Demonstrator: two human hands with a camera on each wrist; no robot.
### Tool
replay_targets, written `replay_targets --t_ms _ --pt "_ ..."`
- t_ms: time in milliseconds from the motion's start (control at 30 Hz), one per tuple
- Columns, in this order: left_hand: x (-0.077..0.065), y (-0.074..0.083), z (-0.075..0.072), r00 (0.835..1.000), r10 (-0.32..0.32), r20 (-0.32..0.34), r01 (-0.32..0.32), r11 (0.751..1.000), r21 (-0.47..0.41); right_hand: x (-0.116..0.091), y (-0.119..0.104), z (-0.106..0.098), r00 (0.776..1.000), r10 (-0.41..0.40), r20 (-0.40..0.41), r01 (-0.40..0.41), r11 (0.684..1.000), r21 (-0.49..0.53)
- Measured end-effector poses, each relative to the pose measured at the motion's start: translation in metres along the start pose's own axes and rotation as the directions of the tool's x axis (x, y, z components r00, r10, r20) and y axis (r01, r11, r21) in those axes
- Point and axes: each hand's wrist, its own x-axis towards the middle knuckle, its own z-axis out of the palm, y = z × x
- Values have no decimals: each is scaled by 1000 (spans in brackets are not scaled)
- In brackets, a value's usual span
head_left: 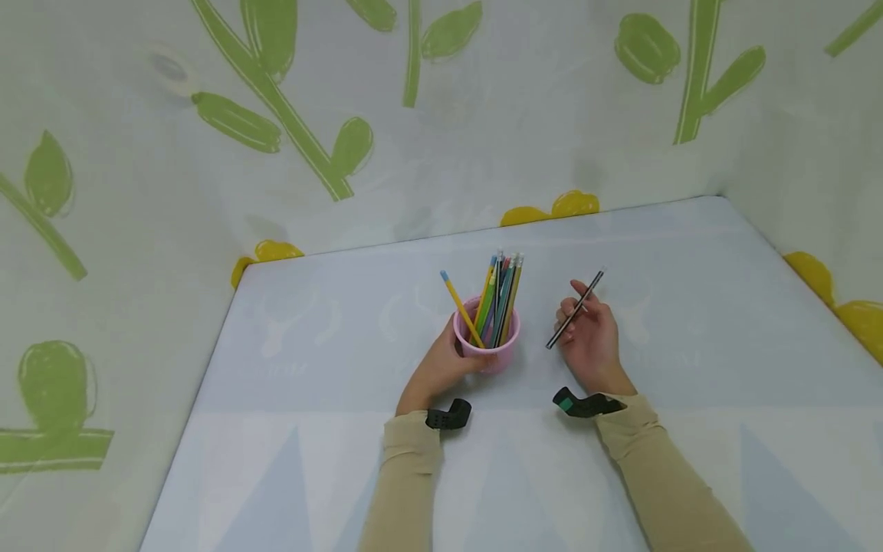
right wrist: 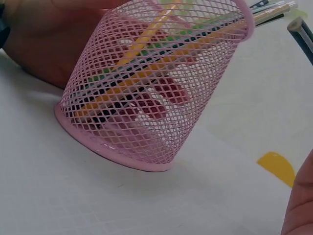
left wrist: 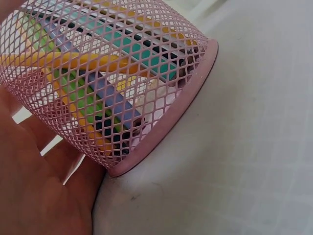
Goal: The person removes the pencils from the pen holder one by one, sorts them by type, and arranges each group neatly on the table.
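Observation:
My left hand grips a pink mesh pencil cup from its left side, fingers around the wall and thumb across the front. Several pencils stand in it; one yellow pencil with a blue end leans out to the left. In the left wrist view the cup's solid base rim shows close over the white surface. To the right of the cup, my right hand, palm turned up, holds a dark striped pencil between its fingers. That pencil's end appears beside the cup in the right wrist view.
Both hands are over a white table with pale blue printed shapes. Behind it rises a pale wall with green leaf and yellow patterns. Black wrist devices are worn at both sleeve cuffs.

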Motion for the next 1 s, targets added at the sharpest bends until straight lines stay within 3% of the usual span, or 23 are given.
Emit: replay_targets --t_ms 233,467,667,800,1000 --pt "1 -4 0 1000 -27 -9 27 1000 -9 7 -1 -2 991 135 -13 -136 989 -54" --pt "0 -3 -15 1000 7 -3 -7 1000 -27 18 10 6 992 128 -15 -129 985 -117" --pt "4 1 -23 1000 23 15 -23 1000 -17 31 11 7 985 153 -74 -151 988 33" --pt "6 1 -19 999 40 26 -39 999 -27 39 5 5 969 216 -122 -207 974 88" --pt "9 -1 -4 1000 -5 17 5 1000 -22 42 -9 -4 949 300 -101 -302 953 -5"
